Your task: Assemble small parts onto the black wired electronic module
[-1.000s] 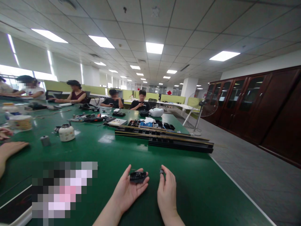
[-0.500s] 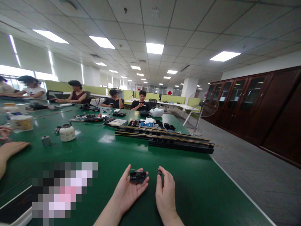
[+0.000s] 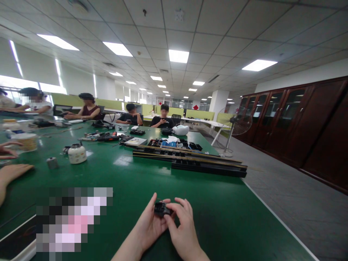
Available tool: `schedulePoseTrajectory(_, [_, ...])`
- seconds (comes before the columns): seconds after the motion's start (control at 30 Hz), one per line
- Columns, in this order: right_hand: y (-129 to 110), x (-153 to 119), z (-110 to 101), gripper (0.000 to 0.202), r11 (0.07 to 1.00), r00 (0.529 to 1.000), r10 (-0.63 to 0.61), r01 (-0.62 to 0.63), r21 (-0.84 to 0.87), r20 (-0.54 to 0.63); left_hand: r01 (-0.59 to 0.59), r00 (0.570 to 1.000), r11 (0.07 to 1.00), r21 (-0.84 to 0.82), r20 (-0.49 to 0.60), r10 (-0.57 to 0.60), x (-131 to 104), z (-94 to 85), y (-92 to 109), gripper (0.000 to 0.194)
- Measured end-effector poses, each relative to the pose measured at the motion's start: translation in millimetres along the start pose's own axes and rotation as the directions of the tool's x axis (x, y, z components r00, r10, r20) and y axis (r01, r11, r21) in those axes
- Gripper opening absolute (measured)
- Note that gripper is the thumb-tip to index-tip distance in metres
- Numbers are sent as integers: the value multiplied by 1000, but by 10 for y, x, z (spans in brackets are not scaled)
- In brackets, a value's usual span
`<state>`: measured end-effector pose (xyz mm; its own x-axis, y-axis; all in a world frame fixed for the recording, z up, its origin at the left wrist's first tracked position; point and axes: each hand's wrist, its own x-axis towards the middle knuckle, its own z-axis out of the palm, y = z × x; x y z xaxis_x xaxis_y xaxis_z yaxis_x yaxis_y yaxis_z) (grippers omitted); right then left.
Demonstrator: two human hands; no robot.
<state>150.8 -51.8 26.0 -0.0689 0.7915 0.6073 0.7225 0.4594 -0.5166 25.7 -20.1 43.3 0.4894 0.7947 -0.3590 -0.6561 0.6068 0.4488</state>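
A small black plastic housing [image 3: 161,208] with an open, hollow top rests in my left hand [image 3: 150,223]. The left palm faces up, its thumb along one side and its fingers underneath. A thin wire end sticks up by the thumb. My right hand [image 3: 182,226] is closed against the housing's right end, thumb and index finger pinched there. The small dark part that this hand held a moment ago is covered by the fingers. Both hands are just above the green table [image 3: 225,217], near its front edge.
Long black rails [image 3: 209,168] with thin brass rods lie ahead. A white jar [image 3: 77,153] and a grey metal cylinder [image 3: 52,162] stand at left, near another person's hand [image 3: 19,171]. Behind lie tools [image 3: 106,137] and a parts tray [image 3: 174,143]. Several people sit farther back.
My right hand has moved left with the small dark part, from apart to touching the housing. My left hand has shifted slightly right, and the housing has turned a little.
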Motion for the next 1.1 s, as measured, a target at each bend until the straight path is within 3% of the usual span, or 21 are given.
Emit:
schedulePoseTrajectory(0.2, [-31, 37, -36, 23, 1000, 997, 5, -4, -18, 76, 5, 997, 999, -46, 76, -1, -3, 4, -50, 27])
schedulePoseTrajectory(0.4, [-38, 45, -38, 24, 998, 988, 28, -19, -60, 151, 7, 1000, 1000, -8, -21, -8, 28, -16, -52, 26])
schedulePoseTrajectory(0.57, [-21, 40, -24, 25, 998, 992, 20, -12, -65, 124, 22, 1000, 999, 35, 0, -22, 14, -12, -23, 30])
schedulePoseTrajectory(0.8, [-27, 44, -45, 32, 984, 990, 41, -63, 168, 135, 39, 999, 988, 148, -1, -39, -5, -33, -51, 32])
schedulePoseTrajectory(0.9, [12, 35, -43, 33, 965, 985, 124, -147, 219, 115, -57, 989, 967, 247, -120, 89, -22, -20, 98, 28])
schedulePoseTrajectory(0.93, [37, 29, -35, 34, 956, 981, 166, -185, 226, 103, -156, 960, 946, 284, -182, 213, -45, -12, 180, 24])
schedulePoseTrajectory(0.97, [67, 23, -24, 34, 947, 974, 204, -221, 233, 97, -193, 950, 936, 295, -184, 253, -85, -7, 264, 19])
schedulePoseTrajectory(1.03, [131, 9, 4, 33, 931, 967, 246, -254, 263, 64, -252, 939, 924, 289, -156, 305, -228, -27, 385, 15])
schedulePoseTrajectory(1.1, [182, -4, 32, 35, 921, 966, 259, -249, 299, 5, -314, 947, 923, 221, 3, 321, -472, -122, 370, 28])
